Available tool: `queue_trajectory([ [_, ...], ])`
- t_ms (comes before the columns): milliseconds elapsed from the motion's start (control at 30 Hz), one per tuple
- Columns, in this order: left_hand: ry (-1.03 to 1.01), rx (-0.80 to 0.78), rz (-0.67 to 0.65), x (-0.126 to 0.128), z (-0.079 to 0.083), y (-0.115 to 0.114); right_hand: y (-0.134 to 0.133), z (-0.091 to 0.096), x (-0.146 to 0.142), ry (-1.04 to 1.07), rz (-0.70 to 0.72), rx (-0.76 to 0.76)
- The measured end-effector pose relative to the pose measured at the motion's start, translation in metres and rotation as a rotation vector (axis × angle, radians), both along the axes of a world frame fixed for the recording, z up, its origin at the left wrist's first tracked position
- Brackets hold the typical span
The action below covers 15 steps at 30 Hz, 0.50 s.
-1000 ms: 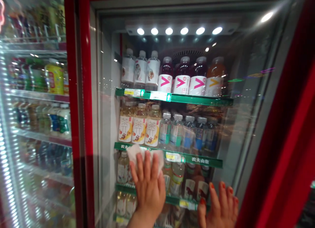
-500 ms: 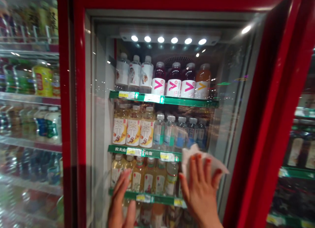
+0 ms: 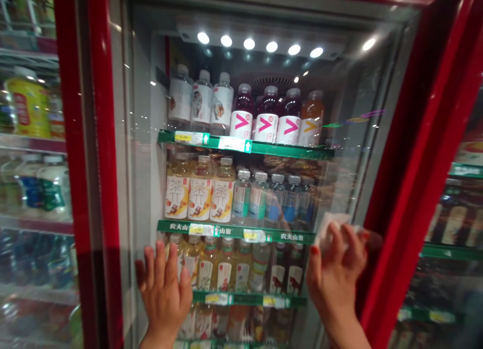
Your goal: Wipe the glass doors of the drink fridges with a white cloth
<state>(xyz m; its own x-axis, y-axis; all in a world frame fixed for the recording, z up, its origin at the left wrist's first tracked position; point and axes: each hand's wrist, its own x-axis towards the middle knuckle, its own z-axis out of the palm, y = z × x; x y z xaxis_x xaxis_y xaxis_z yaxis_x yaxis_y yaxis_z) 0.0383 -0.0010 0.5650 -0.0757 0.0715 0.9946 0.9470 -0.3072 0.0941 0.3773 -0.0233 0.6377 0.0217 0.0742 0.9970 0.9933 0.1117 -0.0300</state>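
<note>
Lit drinks cooler behind a glass door (image 3: 354, 87), set in a red frame (image 3: 100, 77); six round lamps (image 3: 249, 44) along the top inside; small reflected lights on the pane; flanked at left by a second cooler (image 3: 33, 143) with a yellow bottle (image 3: 28, 105) on a shelf, at right by another with green shelf edges, blurred.

Top shelf, left to right: three white-labelled bottles (image 3: 222, 105), animal pictures on two; three dark purple bottles (image 3: 266, 125) with pink V marks; one orange bottle (image 3: 312, 120). Below: three amber tea bottles (image 3: 199, 195), then clear bottles (image 3: 260, 198) with green or blue labels. Third row: pale yellow bottles (image 3: 224, 271), dark ones at the right end with brown labels. Fronted throughout by green shelf strips (image 3: 290, 150) carrying price tags (image 3: 234, 144).

Left hand (image 3: 162, 283): raised at the lower left of the pane, back toward the camera, bare; fingers straight, slightly apart; cannot tell whether touching the glass.

Right hand (image 3: 337, 268): at the right edge of the pane, near the frame; fingers bent and a little parted over a white wipe (image 3: 323, 227); thumb to the left, nail orange-red; wipe partly hidden behind the fingers, level with the middle strip's right end; cannot tell whether pinched or merely pressed against the glass.
</note>
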Motion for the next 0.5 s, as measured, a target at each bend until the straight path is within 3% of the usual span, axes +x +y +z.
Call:
queue_trajectory([
  [67,-0.015,0.006,0.004,-0.001,0.000,-0.001,0.005,0.025,-0.020,0.081,0.010,0.019],
  [133,-0.016,0.003,0.003,0.000,0.001,-0.001,0.005,0.023,-0.055,-0.120,0.014,-0.021],
  [200,-0.010,-0.002,-0.011,0.000,0.003,-0.002,-0.001,-0.008,-0.080,-0.404,0.027,-0.078],
  [267,-0.009,-0.009,-0.025,-0.001,0.002,-0.001,-0.008,-0.048,-0.078,-0.562,0.042,-0.087],
  [333,-0.008,-0.018,-0.035,-0.003,0.000,0.001,-0.013,-0.075,-0.053,-0.488,0.021,-0.066],
  [367,-0.008,-0.024,-0.038,-0.004,-0.002,0.002,-0.013,-0.078,-0.038,-0.387,-0.004,-0.051],
  [433,-0.011,-0.038,-0.044,-0.005,-0.006,0.004,-0.007,-0.067,-0.019,-0.123,-0.058,-0.011],
  [500,-0.018,-0.048,-0.050,-0.007,-0.008,0.005,0.003,-0.049,-0.032,0.053,-0.096,0.015],
])
